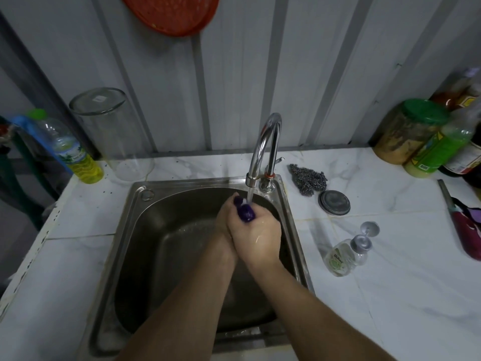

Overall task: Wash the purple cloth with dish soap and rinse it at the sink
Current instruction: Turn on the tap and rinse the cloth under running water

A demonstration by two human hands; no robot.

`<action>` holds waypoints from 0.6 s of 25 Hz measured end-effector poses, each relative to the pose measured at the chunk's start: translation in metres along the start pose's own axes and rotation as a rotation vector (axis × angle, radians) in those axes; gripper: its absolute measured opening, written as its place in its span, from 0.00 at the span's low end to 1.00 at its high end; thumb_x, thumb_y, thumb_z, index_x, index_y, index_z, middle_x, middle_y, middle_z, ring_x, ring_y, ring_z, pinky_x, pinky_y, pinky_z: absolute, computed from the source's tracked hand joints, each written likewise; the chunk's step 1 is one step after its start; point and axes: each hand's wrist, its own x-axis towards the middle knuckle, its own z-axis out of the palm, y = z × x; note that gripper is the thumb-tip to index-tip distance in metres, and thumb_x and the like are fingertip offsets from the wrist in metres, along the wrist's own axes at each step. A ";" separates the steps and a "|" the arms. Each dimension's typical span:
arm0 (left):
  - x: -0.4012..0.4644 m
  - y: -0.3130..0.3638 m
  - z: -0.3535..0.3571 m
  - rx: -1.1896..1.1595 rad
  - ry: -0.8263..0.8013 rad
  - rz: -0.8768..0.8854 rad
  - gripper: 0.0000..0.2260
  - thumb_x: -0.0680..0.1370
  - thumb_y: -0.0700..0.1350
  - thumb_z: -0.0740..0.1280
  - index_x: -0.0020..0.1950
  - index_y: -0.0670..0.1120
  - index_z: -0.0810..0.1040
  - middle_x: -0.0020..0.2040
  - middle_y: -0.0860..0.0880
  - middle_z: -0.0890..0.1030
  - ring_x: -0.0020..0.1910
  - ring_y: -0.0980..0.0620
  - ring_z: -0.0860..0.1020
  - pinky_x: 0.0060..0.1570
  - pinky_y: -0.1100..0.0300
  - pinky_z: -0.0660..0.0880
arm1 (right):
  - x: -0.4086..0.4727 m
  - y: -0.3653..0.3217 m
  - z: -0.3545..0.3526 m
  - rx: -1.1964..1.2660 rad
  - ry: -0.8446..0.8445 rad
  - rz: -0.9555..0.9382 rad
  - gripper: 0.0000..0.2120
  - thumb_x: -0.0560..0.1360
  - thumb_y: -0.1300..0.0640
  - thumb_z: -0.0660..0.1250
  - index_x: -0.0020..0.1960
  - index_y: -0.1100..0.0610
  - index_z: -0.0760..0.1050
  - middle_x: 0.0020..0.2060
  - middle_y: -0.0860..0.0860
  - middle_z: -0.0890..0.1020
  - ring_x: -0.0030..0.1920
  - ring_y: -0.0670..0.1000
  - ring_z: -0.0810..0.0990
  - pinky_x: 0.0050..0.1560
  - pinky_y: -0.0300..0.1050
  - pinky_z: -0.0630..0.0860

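Over the back-right part of the stainless steel sink [135,204], the left hand [225,217] and right hand [257,235] press together, both closed tight around the wadded dark purple cloth [246,212]. Only a small bulge of cloth shows between the knuckles, directly under the water stream from the curved chrome tap [263,144]. A clear pump bottle of dish soap [343,259] lies tipped on the white marble-look counter [390,282] near the sink's right edge.

Home kitchen: steel sink [135,204], tiled counter [390,295], sauce bottles [442,149].
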 end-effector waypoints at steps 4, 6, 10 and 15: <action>0.005 0.000 0.012 0.040 0.239 -0.121 0.21 0.80 0.53 0.64 0.36 0.44 0.88 0.31 0.44 0.86 0.28 0.48 0.85 0.25 0.58 0.80 | 0.058 0.009 -0.005 -0.083 -0.037 0.295 0.18 0.74 0.41 0.64 0.34 0.53 0.76 0.28 0.47 0.80 0.31 0.48 0.80 0.29 0.37 0.69; -0.001 -0.005 0.010 0.118 0.257 -0.129 0.15 0.79 0.51 0.65 0.47 0.44 0.87 0.42 0.41 0.87 0.38 0.44 0.86 0.32 0.54 0.83 | 0.070 0.024 -0.004 -0.047 -0.090 0.406 0.18 0.76 0.42 0.63 0.36 0.54 0.77 0.32 0.51 0.82 0.36 0.54 0.82 0.31 0.38 0.71; -0.002 0.003 -0.001 0.067 0.258 -0.111 0.16 0.77 0.61 0.66 0.54 0.51 0.81 0.54 0.41 0.85 0.53 0.36 0.83 0.55 0.38 0.80 | 0.066 0.041 -0.005 0.284 -0.070 0.651 0.26 0.74 0.34 0.65 0.48 0.58 0.78 0.42 0.55 0.84 0.46 0.60 0.84 0.52 0.55 0.83; 0.000 0.001 -0.024 0.123 0.335 -0.089 0.14 0.83 0.54 0.61 0.60 0.49 0.81 0.48 0.44 0.89 0.53 0.39 0.84 0.52 0.42 0.82 | 0.057 0.020 -0.019 0.680 -0.135 0.627 0.20 0.73 0.37 0.70 0.51 0.53 0.82 0.41 0.55 0.89 0.41 0.57 0.88 0.42 0.57 0.86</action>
